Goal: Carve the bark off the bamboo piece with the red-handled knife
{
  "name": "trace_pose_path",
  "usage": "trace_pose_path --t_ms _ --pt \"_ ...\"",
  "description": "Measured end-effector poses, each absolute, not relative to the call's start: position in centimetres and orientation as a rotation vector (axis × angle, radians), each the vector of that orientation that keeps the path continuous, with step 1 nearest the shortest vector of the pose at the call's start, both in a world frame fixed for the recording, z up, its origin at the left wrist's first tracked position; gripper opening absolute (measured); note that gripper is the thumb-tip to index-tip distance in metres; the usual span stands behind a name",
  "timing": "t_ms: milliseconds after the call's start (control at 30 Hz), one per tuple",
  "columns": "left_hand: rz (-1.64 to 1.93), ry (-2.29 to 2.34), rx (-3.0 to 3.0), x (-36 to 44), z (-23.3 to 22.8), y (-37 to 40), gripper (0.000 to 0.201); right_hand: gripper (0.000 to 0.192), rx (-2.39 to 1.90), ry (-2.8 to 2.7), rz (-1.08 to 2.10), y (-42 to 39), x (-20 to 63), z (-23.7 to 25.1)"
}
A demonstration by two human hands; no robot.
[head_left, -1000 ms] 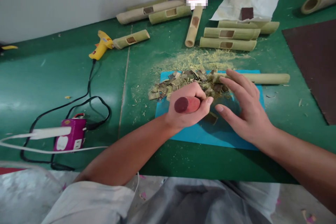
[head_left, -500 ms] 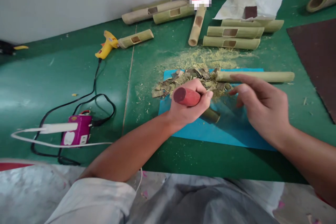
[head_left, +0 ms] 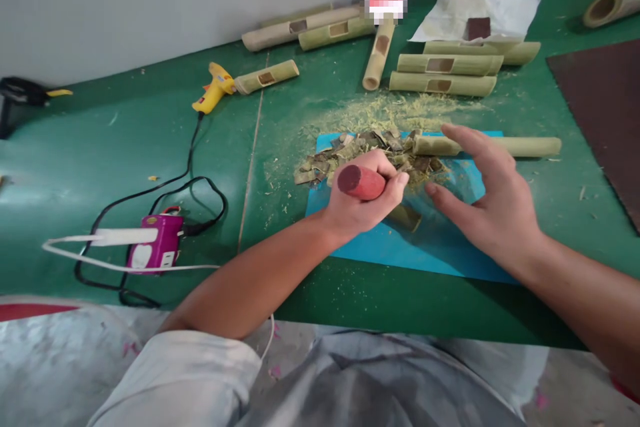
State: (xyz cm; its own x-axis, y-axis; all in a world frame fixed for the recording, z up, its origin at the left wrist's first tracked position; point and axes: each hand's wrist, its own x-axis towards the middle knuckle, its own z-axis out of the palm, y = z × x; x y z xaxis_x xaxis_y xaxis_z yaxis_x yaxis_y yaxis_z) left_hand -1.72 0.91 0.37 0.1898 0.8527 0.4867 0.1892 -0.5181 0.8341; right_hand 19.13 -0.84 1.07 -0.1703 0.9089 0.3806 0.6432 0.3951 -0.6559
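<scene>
My left hand is wrapped round the thick red handle of a tool whose working end is hidden below the fist. Just under that hand, a short greenish bamboo piece lies on the blue sheet. My right hand is open, thumb and fingers apart, with nothing in it. It hovers over the sheet, its fingers in front of a pale bamboo tube; whether they touch it I cannot tell. Broken bamboo chips lie heaped beyond my left hand.
Several bamboo tubes with cut windows lie at the back, near white paper. To the left are a yellow glue gun, a purple power adapter and loose cables. A dark brown sheet covers the right side.
My right hand has opened, its fingers spreading apart and rising over the pale bamboo tube. My left hand keeps its grip on the red handle. The view has shifted slightly.
</scene>
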Motion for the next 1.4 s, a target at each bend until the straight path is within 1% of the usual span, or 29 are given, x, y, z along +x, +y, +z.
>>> trace_pose_path --t_ms 133,267,433,667,800,900,967,1067,1167,1267,1400 --pt "1.360 0.983 1.844 -1.7 0.3 0.9 0.029 0.061 -1.318 -1.825 0.600 -0.7 19.1 0.7" --pt "1.353 0.999 1.854 -1.7 0.3 0.7 0.028 0.061 -1.212 -1.700 0.756 -0.6 19.0 0.3" --pt "1.353 1.004 1.862 -1.7 0.3 0.6 0.028 0.060 -1.171 -1.595 0.822 -0.7 18.7 0.2" --pt "1.340 1.030 1.872 -1.6 0.4 0.5 0.028 0.072 -0.902 -1.490 1.080 -1.2 18.0 1.3" --pt "1.344 1.056 1.863 -1.4 0.3 0.5 0.028 0.073 -0.803 -1.416 1.217 -1.4 17.8 1.7" --pt "1.438 1.024 1.853 -1.0 0.0 0.7 0.028 0.069 -0.814 -1.400 1.328 -1.4 17.9 2.0" --pt "1.489 0.984 1.840 -0.7 -0.3 0.8 0.028 0.071 -0.885 -1.392 1.361 -1.3 17.9 2.2" --pt "1.493 0.987 1.828 -0.5 -0.4 0.9 0.029 0.077 -0.934 -1.346 1.423 -1.0 17.9 2.4" --pt "1.474 1.017 1.841 -0.6 -0.4 0.9 0.029 0.073 -0.856 -1.311 1.508 -0.8 17.9 2.6" --pt "1.446 1.005 1.876 -0.8 -0.3 0.9 0.028 0.072 -0.900 -1.396 1.502 -0.7 18.2 2.8" --pt "1.446 0.963 1.924 -1.0 -0.1 0.8 0.028 0.080 -1.070 -1.638 1.349 -0.4 18.9 2.9"
